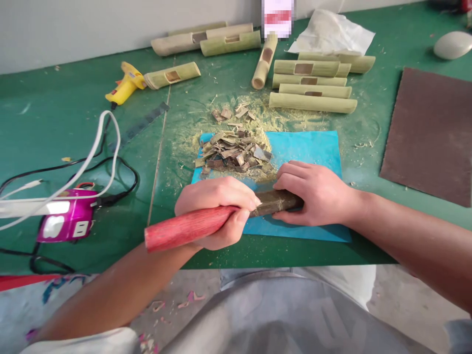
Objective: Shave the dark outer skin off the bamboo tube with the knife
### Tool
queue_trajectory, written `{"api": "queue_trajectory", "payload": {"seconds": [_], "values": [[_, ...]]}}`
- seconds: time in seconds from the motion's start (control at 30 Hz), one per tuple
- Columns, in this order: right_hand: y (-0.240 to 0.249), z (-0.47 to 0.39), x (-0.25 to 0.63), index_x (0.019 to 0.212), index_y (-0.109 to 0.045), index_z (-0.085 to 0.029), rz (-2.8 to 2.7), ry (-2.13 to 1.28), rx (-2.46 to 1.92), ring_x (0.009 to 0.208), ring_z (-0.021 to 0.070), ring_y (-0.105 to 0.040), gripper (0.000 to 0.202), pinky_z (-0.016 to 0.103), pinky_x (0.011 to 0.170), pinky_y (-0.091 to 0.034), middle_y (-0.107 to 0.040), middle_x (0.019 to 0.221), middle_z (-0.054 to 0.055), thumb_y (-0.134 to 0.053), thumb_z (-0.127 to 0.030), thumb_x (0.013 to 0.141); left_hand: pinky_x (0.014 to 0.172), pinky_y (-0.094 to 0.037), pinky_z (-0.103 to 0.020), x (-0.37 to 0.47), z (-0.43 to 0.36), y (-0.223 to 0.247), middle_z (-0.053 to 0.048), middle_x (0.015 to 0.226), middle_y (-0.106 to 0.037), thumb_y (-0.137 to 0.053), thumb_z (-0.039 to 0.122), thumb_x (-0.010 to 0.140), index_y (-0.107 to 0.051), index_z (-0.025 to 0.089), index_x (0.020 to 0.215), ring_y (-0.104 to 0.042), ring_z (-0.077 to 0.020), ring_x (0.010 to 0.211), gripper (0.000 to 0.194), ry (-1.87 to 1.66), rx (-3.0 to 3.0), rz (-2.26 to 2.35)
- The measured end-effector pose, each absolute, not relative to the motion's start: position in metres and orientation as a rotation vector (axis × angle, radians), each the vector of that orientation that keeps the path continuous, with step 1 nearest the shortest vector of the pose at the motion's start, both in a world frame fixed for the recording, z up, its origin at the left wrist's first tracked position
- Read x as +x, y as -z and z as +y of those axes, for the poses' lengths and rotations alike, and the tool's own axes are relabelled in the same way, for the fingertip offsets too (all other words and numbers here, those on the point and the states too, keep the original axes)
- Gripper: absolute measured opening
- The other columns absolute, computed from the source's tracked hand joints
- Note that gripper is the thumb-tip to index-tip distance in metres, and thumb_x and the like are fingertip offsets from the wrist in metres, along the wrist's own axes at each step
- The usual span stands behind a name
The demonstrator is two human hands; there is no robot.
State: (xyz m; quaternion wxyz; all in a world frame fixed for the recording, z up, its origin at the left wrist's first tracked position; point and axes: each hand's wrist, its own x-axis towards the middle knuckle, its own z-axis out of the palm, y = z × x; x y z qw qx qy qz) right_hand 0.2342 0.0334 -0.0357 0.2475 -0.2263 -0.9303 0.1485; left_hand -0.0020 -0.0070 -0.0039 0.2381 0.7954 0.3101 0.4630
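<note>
My left hand (217,199) is closed around a tool with a thick red wooden handle (188,228). The tool's working end is hidden by my fingers, so its exact kind does not show. The fingers sit against a dark brown bamboo tube (275,202), near its left part. Wrapped over the tube's right end is my right hand (315,191), holding it low above a blue sheet (302,147). Just beyond my hands lies a heap of bamboo chips (236,153), partly on the sheet, with pale sawdust around it.
Several notched bamboo tubes (313,102) lie at the back of the green table (177,255). A yellow glue gun (127,86) touches another tube. On the left are a purple power strip (70,216) and cables; on the right, brown sandpaper (429,135) and a white oval object (453,45).
</note>
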Motion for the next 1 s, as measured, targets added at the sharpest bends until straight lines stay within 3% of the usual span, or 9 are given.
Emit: {"api": "queue_trajectory", "payload": {"seconds": [0.27,0.6,1.0], "values": [[0.034,0.033,0.2328,0.086,-0.064,-0.015,-2.53,-0.424,-0.62,0.073,0.0183,-0.056,0.028,0.029,0.06,-0.041,-0.065,0.084,0.007,-0.068,-0.042,0.088,0.06,-0.063,-0.026,-0.0012,-0.0044,0.0024,-0.001,0.075,-0.079,-0.061,0.016,0.089,-0.067,0.024,0.082,-0.076,-0.0155,0.066,0.012,-1.188,2.192,0.83],[0.0339,0.0332,0.2336,0.086,-0.063,-0.016,-2.535,-0.447,-0.629,0.074,0.0183,-0.055,0.028,0.029,0.059,-0.038,-0.065,0.085,0.007,-0.068,-0.043,0.088,0.061,-0.061,-0.021,-0.0028,-0.0034,0.0021,-0.001,0.075,-0.077,-0.059,0.013,0.087,-0.065,0.02,0.08,-0.075,-0.0122,0.066,0.012,-1.17,2.235,0.809],[0.033,0.0343,0.2342,0.087,-0.06,-0.018,-2.537,-0.481,-0.623,0.075,0.0186,-0.054,0.026,0.029,0.063,-0.04,-0.065,0.086,0.007,-0.068,-0.043,0.09,0.058,-0.058,-0.022,-0.0066,-0.0072,0.007,0.001,0.069,-0.072,-0.059,0.012,0.088,-0.064,0.02,0.077,-0.071,-0.0114,0.061,0.014,-1.312,2.112,0.836]]}}
